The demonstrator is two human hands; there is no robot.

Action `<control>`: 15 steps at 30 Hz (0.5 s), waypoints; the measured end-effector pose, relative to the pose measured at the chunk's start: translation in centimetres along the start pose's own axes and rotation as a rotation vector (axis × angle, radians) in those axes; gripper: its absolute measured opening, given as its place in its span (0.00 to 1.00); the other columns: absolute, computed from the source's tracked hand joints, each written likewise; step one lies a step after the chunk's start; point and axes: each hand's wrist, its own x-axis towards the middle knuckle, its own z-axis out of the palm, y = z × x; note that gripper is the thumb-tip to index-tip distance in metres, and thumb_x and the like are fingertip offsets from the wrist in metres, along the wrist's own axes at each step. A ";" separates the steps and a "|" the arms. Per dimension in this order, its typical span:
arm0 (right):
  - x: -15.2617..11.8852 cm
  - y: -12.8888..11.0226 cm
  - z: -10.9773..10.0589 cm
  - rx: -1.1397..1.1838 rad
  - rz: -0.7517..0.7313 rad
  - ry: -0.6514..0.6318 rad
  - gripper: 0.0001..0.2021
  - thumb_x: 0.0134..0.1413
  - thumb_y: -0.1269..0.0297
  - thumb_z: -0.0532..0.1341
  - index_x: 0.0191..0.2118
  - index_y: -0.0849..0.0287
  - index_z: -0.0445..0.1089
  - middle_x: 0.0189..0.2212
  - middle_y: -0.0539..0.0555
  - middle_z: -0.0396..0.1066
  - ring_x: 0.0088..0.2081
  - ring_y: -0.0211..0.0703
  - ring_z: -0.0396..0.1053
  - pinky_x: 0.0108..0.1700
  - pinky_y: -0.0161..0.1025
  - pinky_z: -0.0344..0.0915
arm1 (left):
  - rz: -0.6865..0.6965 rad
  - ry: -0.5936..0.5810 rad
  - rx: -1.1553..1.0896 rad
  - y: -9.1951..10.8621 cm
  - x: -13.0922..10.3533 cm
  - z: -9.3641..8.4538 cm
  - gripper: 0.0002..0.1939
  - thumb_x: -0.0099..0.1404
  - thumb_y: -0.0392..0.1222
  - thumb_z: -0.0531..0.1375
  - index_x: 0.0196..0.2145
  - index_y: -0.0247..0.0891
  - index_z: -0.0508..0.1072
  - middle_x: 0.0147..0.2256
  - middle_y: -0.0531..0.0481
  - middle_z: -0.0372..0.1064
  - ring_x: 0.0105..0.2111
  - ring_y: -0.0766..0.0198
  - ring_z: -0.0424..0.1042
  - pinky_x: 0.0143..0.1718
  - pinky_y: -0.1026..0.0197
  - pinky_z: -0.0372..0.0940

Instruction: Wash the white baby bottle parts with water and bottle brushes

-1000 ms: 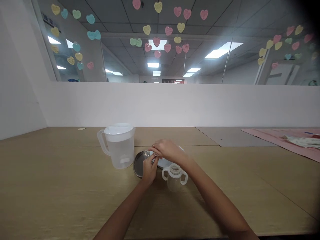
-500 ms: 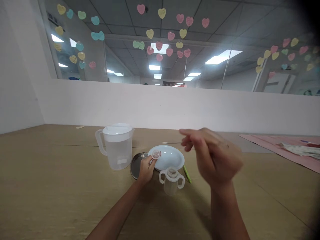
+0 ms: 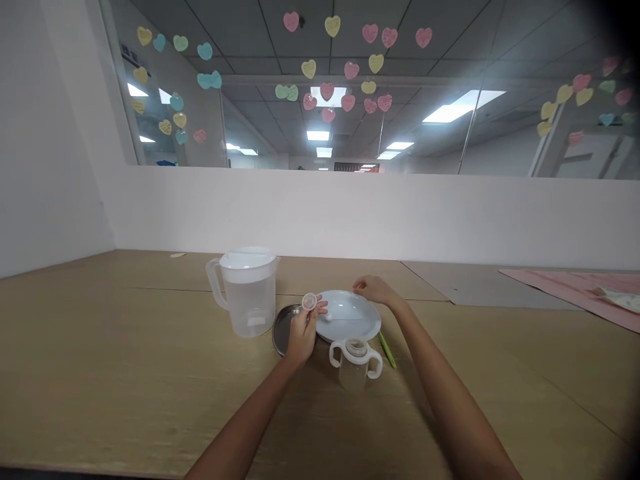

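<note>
My left hand (image 3: 302, 333) is closed in a pinch on a small clear round bottle part (image 3: 309, 302), raised over the left rim of a white bowl (image 3: 350, 331). Some of its fingers stretch out to the right. My right hand (image 3: 375, 289) is at the bowl's far right rim with its fingers curled; what they hold, if anything, is hidden. Inside the bowl a thin stick with a white tip (image 3: 328, 317) shows faintly near my left fingers. In front of the bowl stands an uncapped clear baby bottle (image 3: 354, 373) with two white handles.
A lidded translucent pitcher (image 3: 249, 300) stands at the left. Partly behind my left hand lies a dark metal dish (image 3: 283, 329). A green stick-like tool (image 3: 387, 350) rests right of the bowl. Farther right lies a pink cloth (image 3: 560, 287); a white wall (image 3: 320, 213) borders the table.
My right hand has swung from the right foreground to the bowl's far rim. The thin stick, earlier level beside its fingers, now shows inside the bowl. My left hand keeps its pinch.
</note>
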 end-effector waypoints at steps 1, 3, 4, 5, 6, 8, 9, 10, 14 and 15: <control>-0.3 -0.4 -0.2 -0.097 -0.012 0.020 0.09 0.44 0.70 0.58 0.33 0.66 0.71 0.33 0.59 0.71 0.35 0.44 0.68 0.36 0.36 0.64 | 0.006 0.000 0.008 0.1 0.0 0.0 0.19 0.63 0.46 0.46 0.46 0.33 0.66 0.41 0.44 0.70 0.42 0.65 0.68 0.47 0.62 0.58; -0.9 -1.6 -0.7 -0.170 -0.082 0.021 0.11 0.44 0.69 0.59 0.36 0.66 0.71 0.35 0.60 0.71 0.38 0.46 0.67 0.40 0.37 0.61 | 0.010 -0.026 0.019 0.3 0.0 0.0 0.19 0.63 0.47 0.46 0.45 0.33 0.67 0.40 0.44 0.70 0.40 0.66 0.68 0.44 0.63 0.59; -1.3 -2.4 -0.9 -0.129 -0.146 -0.012 0.12 0.44 0.68 0.59 0.37 0.65 0.71 0.37 0.59 0.71 0.38 0.45 0.67 0.41 0.37 0.61 | 0.009 -0.051 0.024 0.4 -0.1 0.0 0.19 0.63 0.47 0.46 0.45 0.33 0.66 0.39 0.45 0.70 0.38 0.66 0.69 0.42 0.63 0.60; -1.7 -3.3 -0.9 -0.044 -0.229 -0.074 0.13 0.45 0.66 0.58 0.39 0.64 0.71 0.38 0.58 0.71 0.39 0.43 0.67 0.41 0.35 0.61 | 0.007 -0.077 0.029 0.4 -0.1 0.1 0.19 0.63 0.47 0.46 0.45 0.33 0.66 0.37 0.45 0.71 0.36 0.67 0.69 0.40 0.64 0.60; -2.2 -4.2 -0.9 0.050 -0.318 -0.151 0.13 0.46 0.66 0.58 0.40 0.63 0.70 0.38 0.56 0.71 0.39 0.41 0.67 0.41 0.34 0.61 | 0.003 -0.098 0.035 0.4 -0.1 0.0 0.19 0.63 0.47 0.47 0.45 0.33 0.65 0.35 0.46 0.71 0.34 0.67 0.69 0.39 0.64 0.60; -3.1 -5.9 -0.5 0.183 -0.439 -0.307 0.13 0.47 0.64 0.57 0.39 0.61 0.70 0.35 0.53 0.72 0.36 0.39 0.68 0.37 0.32 0.61 | -0.010 -0.109 0.049 0.2 -0.1 0.0 0.18 0.62 0.48 0.48 0.43 0.33 0.64 0.32 0.48 0.71 0.31 0.68 0.68 0.36 0.65 0.60; -3.4 -6.7 -0.1 0.209 -0.476 -0.352 0.12 0.48 0.63 0.57 0.38 0.62 0.70 0.32 0.52 0.72 0.34 0.38 0.68 0.36 0.32 0.61 | -0.018 -0.099 0.054 0.1 -0.1 0.0 0.18 0.62 0.49 0.48 0.42 0.33 0.64 0.30 0.48 0.71 0.30 0.68 0.68 0.35 0.65 0.60; -3.7 -7.2 0.4 0.217 -0.493 -0.352 0.10 0.47 0.63 0.57 0.35 0.63 0.70 0.30 0.52 0.72 0.32 0.38 0.68 0.34 0.32 0.61 | -0.026 -0.088 0.054 -0.1 -0.1 0.0 0.18 0.61 0.49 0.48 0.41 0.33 0.64 0.29 0.49 0.70 0.30 0.68 0.68 0.34 0.65 0.60; -3.4 -8.0 2.6 0.197 -0.399 -0.135 0.07 0.42 0.67 0.59 0.30 0.64 0.68 0.25 0.51 0.70 0.27 0.35 0.66 0.29 0.30 0.59 | -0.047 -0.078 0.008 -0.6 0.2 -0.2 0.17 0.59 0.49 0.50 0.40 0.33 0.65 0.27 0.50 0.68 0.28 0.68 0.67 0.30 0.67 0.60; -3.1 -7.9 3.1 0.205 -0.379 -0.102 0.07 0.41 0.67 0.60 0.30 0.64 0.68 0.25 0.51 0.69 0.27 0.35 0.65 0.29 0.30 0.59 | -0.041 -0.069 0.004 -0.6 0.3 -0.3 0.17 0.59 0.48 0.51 0.40 0.33 0.66 0.27 0.50 0.68 0.28 0.68 0.67 0.30 0.67 0.60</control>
